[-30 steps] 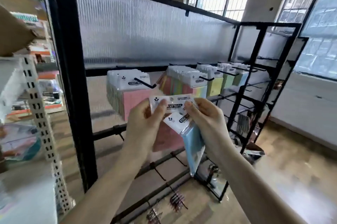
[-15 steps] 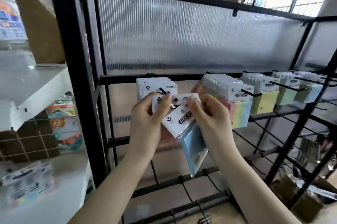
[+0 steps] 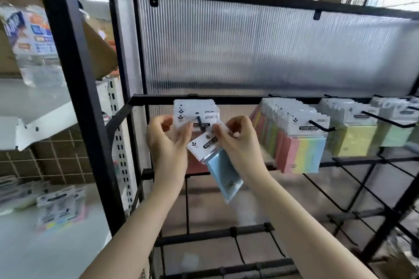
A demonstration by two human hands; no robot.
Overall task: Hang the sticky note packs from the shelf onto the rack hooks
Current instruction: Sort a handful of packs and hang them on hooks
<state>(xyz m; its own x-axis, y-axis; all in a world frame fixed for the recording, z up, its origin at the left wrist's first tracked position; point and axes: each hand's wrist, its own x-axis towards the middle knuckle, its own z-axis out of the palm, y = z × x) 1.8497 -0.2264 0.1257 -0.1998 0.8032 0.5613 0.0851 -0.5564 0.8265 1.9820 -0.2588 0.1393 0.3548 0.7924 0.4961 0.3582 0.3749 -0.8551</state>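
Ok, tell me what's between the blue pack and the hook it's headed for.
The pack the left hand pinches sits on the hook tip, in front of the blue pack held by the right hand. It must slide back first.

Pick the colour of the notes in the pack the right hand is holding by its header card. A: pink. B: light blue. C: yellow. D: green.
B: the right hand pinches the header of a tilted pack whose notes below the white card are light blue.
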